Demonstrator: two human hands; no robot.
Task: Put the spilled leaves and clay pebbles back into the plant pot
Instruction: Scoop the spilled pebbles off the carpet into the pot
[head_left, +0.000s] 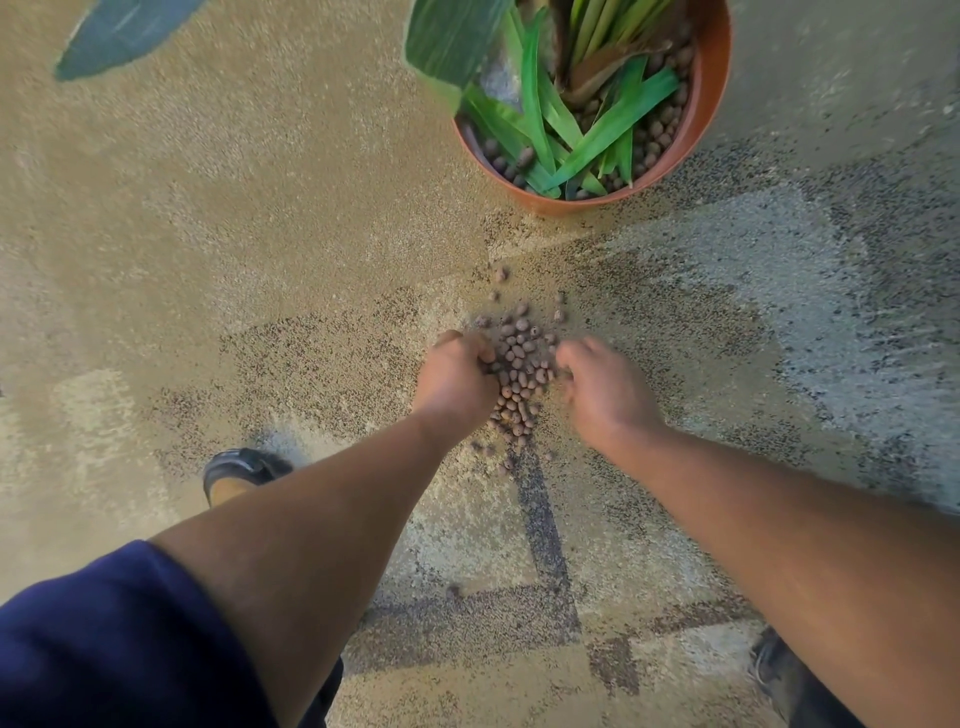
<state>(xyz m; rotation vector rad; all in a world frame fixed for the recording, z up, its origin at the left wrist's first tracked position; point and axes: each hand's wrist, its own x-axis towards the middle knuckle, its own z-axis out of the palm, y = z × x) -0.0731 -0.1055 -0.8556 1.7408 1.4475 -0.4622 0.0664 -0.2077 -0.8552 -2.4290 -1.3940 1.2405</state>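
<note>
A speckled tan and grey carpet (260, 234) fills the scene beneath a person bending low, both bare forearms stretched forward and down. Beyond the hands and a little to their right stands a terracotta plant pot (711, 104), upright, with green leaves (597, 124) lying loose across its top and brown pebbles packed around its inner rim. A broad dark leaf (119, 36) lies on the carpet far ahead and well to the left of the hands, blurred. A dark blue sleeve (104, 639) covers the left upper arm, and a dark sandalled foot (241, 470) shows behind the left hand. The left hand (457, 376) and the right hand (605, 387) are set on either side of a pile of clay pebbles (522, 364) on the carpet, fingers curled inward and touching the pile's edges, cupped rather than flat. Whether either hand has actually closed on any pebbles cannot be told; the fingertips are hidden and blurred. A few stray pebbles lie scattered just ahead of the pile, toward the pot, and a few just behind it, between the wrists.
</note>
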